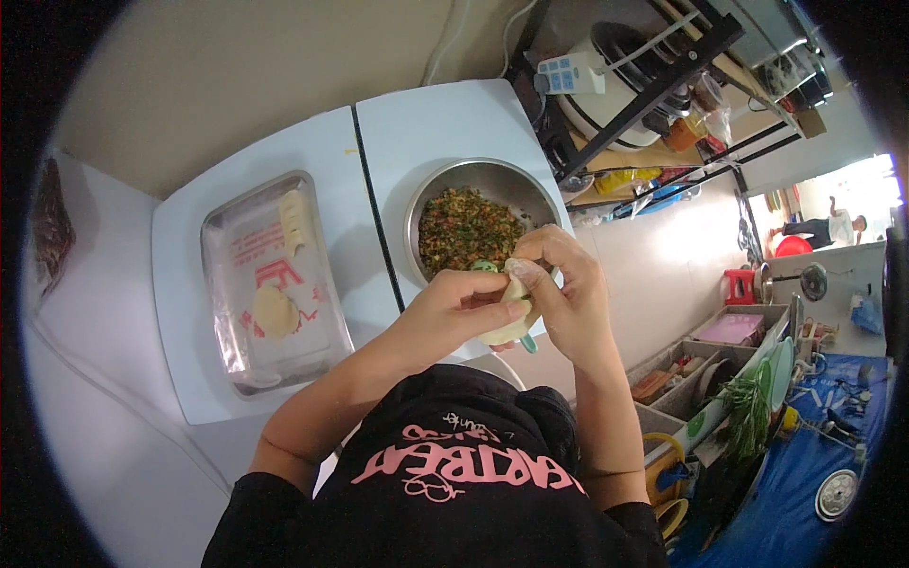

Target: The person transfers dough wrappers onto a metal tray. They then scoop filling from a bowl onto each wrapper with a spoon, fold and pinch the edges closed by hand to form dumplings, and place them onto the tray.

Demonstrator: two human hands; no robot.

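Both hands pinch the edge of a folded dough wrapper (505,332) close to the body. My left hand (472,305) holds it from the left, thumb across the dough. My right hand (561,284), floury at the fingertips, grips its upper rim. A green utensil handle (528,343) shows just below the dough; its other end is hidden. Past the hands, a steel bowl (529,181) holds chopped green and orange filling (465,231). To the left, a metal tray (206,284) lined with printed plastic carries a pleated dumpling (292,220) and a round piece of dough (275,312).
A black metal rack (639,103) with a power strip (572,74) and a white cooker (603,124) stands beyond the bowl. At right are a partitioned sink (689,380), leafy greens (749,412) and a blue-covered surface (788,476). Another person (841,227) is far off at right.
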